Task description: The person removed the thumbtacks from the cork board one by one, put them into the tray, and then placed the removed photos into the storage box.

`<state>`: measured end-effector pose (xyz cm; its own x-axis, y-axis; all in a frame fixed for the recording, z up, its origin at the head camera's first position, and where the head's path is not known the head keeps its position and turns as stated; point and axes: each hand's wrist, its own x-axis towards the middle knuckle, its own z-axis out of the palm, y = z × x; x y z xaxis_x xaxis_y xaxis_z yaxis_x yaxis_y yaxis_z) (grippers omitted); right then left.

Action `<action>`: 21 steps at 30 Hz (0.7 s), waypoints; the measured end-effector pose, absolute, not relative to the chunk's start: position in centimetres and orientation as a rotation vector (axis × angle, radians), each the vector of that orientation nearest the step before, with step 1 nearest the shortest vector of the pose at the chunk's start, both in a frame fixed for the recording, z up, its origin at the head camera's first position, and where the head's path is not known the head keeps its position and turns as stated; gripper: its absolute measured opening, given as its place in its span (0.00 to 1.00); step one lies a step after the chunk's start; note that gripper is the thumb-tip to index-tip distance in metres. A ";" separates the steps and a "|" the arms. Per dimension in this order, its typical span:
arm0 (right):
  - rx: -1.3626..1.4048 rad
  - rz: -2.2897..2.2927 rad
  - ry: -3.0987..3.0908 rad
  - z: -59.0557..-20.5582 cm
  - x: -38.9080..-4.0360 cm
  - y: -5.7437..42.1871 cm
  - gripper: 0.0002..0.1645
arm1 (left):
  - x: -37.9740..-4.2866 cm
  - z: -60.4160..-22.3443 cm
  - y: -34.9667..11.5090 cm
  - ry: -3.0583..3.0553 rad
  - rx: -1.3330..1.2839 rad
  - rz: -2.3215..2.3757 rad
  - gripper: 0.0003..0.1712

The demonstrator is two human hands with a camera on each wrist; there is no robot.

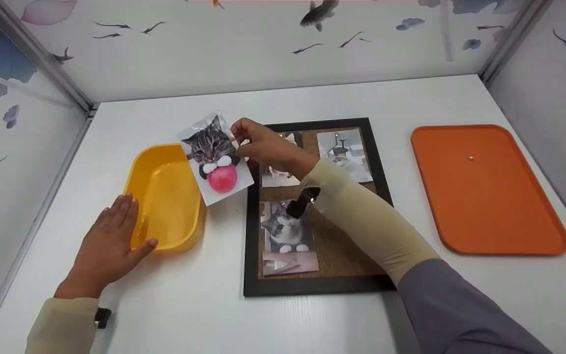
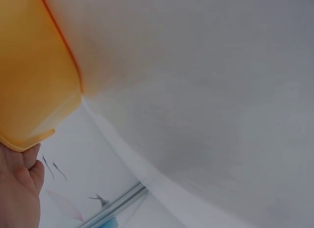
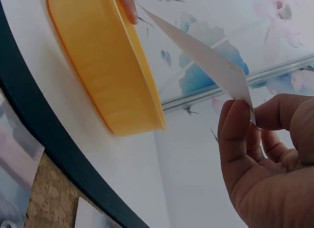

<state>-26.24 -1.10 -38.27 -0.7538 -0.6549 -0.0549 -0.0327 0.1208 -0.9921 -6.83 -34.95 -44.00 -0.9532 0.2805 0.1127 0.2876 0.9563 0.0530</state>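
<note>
A photo of a tabby cat with a pink ball [image 1: 212, 160] is pinched at its right edge between the thumb and fingers of my right hand [image 1: 268, 147]. It hangs tilted between the yellow bin [image 1: 195, 231] and the framed cork board [image 1: 322, 286]. In the right wrist view the white back of the photo [image 3: 201, 53] shows above the pinching fingers. My left hand [image 1: 111, 241] rests with straight fingers on the near left rim of the bin, its thumb at the front corner. Three photos lie on the board, among them a grey-and-white cat photo [image 1: 288, 238] at lower left.
An orange tray [image 1: 494, 196] lies on the right side of the white table [image 1: 189, 305], with one small metallic piece [image 1: 470, 158] on it. White panels with fish and plant prints [image 1: 243, 54] enclose the table's back and sides. My right forearm crosses over the board.
</note>
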 end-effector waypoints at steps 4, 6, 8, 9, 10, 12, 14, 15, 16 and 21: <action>-0.659 -1.667 1.899 -38.3 -26.1 -2.3 0.17 | -6.8 -44.0 -34.9 -3.009 -0.430 -0.097 0.54; -0.661 -1.666 1.879 -38.4 -25.9 -2.8 0.18 | -6.9 -44.0 -34.9 -3.010 -0.425 -0.094 0.53; -0.662 -1.670 1.846 -38.5 -25.7 -3.4 0.18 | -6.9 -44.0 -35.0 -3.011 -0.419 -0.092 0.53; -0.660 -1.676 1.833 -38.6 -25.6 -3.6 0.18 | -6.9 -44.0 -35.0 -3.009 -0.417 -0.092 0.53; -0.660 -1.680 1.823 -38.6 -25.5 -3.9 0.18 | -7.0 -44.0 -35.0 -3.008 -0.416 -0.090 0.53; -0.662 -1.690 1.805 -38.8 -25.2 -4.4 0.18 | -7.0 -44.0 -35.0 -3.010 -0.411 -0.086 0.53; -0.655 -1.711 1.790 -39.0 -24.9 -4.8 0.18 | -7.1 -44.0 -35.0 -3.015 -0.411 -0.080 0.53; -0.648 -1.720 1.783 -39.1 -24.8 -5.0 0.18 | -7.2 -44.0 -35.1 -3.017 -0.414 -0.081 0.53; -0.642 -1.727 1.773 -39.2 -24.6 -5.3 0.18 | -7.2 -44.0 -35.1 -3.021 -0.414 -0.081 0.53; -0.610 -1.713 1.762 -39.5 -23.6 -6.6 0.17 | -7.0 -44.2 -35.0 -3.051 -0.400 -0.091 0.53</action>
<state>-23.57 -6.55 -39.47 -0.7140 -0.6927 -0.1019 0.0824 0.0614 -0.9947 -7.05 -35.04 -44.15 -0.9642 0.2557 0.0701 0.2594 0.9645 0.0502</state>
